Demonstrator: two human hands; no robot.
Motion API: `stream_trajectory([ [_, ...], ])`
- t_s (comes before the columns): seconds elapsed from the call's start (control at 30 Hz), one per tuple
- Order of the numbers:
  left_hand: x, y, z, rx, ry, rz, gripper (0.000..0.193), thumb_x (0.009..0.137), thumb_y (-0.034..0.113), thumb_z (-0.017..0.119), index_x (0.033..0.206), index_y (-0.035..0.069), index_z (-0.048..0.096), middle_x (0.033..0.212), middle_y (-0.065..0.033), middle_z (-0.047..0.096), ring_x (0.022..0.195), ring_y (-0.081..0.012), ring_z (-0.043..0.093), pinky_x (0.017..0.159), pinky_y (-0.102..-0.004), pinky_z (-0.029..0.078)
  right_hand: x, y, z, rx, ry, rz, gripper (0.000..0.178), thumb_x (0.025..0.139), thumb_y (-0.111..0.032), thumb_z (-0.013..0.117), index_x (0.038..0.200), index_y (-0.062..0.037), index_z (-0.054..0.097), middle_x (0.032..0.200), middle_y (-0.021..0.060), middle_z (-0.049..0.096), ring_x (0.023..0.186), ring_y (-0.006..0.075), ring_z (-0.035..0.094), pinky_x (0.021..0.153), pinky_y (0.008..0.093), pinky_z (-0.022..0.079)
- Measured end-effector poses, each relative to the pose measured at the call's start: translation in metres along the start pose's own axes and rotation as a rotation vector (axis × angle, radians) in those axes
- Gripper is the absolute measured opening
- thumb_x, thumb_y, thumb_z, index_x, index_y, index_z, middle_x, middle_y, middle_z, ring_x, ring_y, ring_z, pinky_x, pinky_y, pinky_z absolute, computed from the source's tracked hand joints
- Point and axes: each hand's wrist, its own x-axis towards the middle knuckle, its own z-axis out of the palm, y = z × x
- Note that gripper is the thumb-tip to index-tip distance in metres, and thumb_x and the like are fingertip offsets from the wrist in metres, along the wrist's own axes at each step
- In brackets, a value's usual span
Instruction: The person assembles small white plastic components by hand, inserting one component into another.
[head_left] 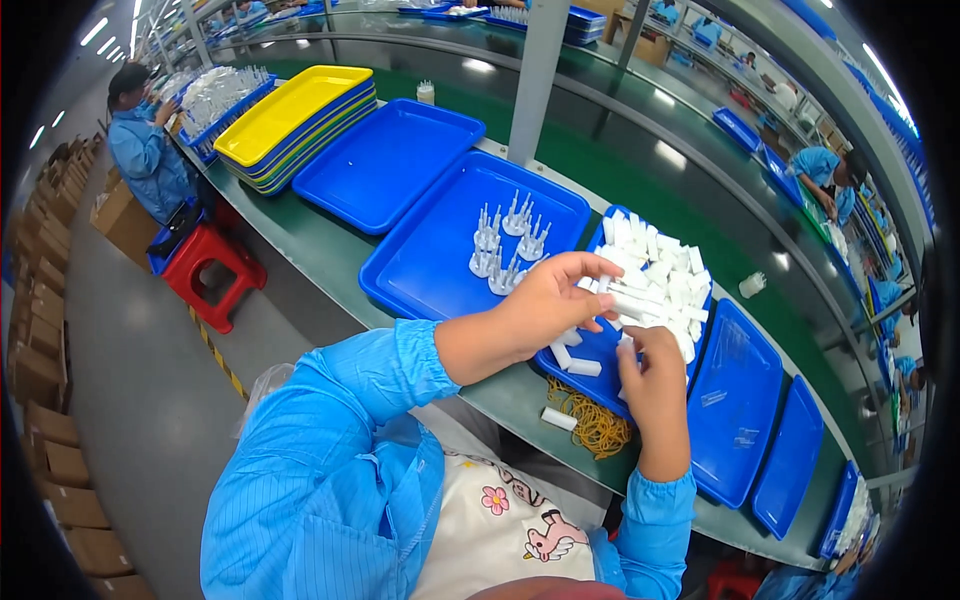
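White plastic tubes (655,270) lie heaped in a blue tray (600,352) just under both hands, and the work in hand looks like gathering a few of them into a bundle. The left hand (550,300) is curled shut around a small white tube (612,300) that sticks out toward the heap, thumb and fingers closed on it. The right hand (655,375) sits close below, fingers bent up against the same cluster of tubes; whether it truly grips one I cannot tell (its fingertips are hidden among the white pieces). To do this well, I judge the tubes should be kept parallel and held firmly near their middles, directly over the tray so a slipped piece falls back in. A pile of yellow rubber bands (592,418) lies on the green table (320,250) just beside the right wrist, with one stray tube (559,418) touching it. Finished bundles (505,245) stand upright in the neighbouring blue tray (430,265), near the left hand.
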Motion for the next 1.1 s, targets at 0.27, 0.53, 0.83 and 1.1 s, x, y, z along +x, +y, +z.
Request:
stream_trajectory([
  [0.27,0.004,0.003,-0.003,-0.001,0.041,0.048,0.022,0.092,0.006,0.061,0.114,0.004,0.062,0.125,-0.0100,0.060,0.100,-0.0162,0.062,0.079,-0.0292,0.056,0.011,0.020,-0.011,1.040,0.427,0.355,0.018,0.086,0.003,0.065,0.102,0.0003,0.058,0.089,0.0044,0.061,0.073,0.0082,0.056,0.064,0.0214,0.045],
  [0.53,0.004,0.006,-0.002,0.107,0.072,0.021,0.030,0.087,0.006,0.068,0.117,0.002,0.062,0.105,-0.0118,0.065,0.080,-0.0150,0.066,0.064,-0.0243,0.051,0.009,0.023,-0.010,1.136,0.434,0.314,0.021,0.084,0.003,0.069,0.103,0.0014,0.059,0.097,0.0091,0.065,0.079,0.0106,0.060,0.063,0.0226,0.050],
  [0.83,0.001,0.004,0.001,0.148,0.054,-0.003,0.030,0.085,0.004,0.070,0.114,0.002,0.062,0.099,-0.0116,0.067,0.079,-0.0153,0.067,0.063,-0.0243,0.051,0.006,0.018,-0.011,1.078,0.389,0.342,0.018,0.086,0.003,0.066,0.102,0.0039,0.059,0.094,0.0119,0.065,0.078,0.0122,0.063,0.065,0.0233,0.052],
  [1.1,0.000,0.005,0.001,0.188,0.039,-0.031,0.029,0.084,0.003,0.071,0.111,0.003,0.062,0.100,-0.0106,0.068,0.079,-0.0153,0.068,0.062,-0.0241,0.051,0.005,0.009,-0.007,0.930,0.348,0.325,0.016,0.088,0.002,0.064,0.104,0.0047,0.061,0.094,0.0109,0.066,0.081,0.0117,0.063,0.072,0.0235,0.053],
])
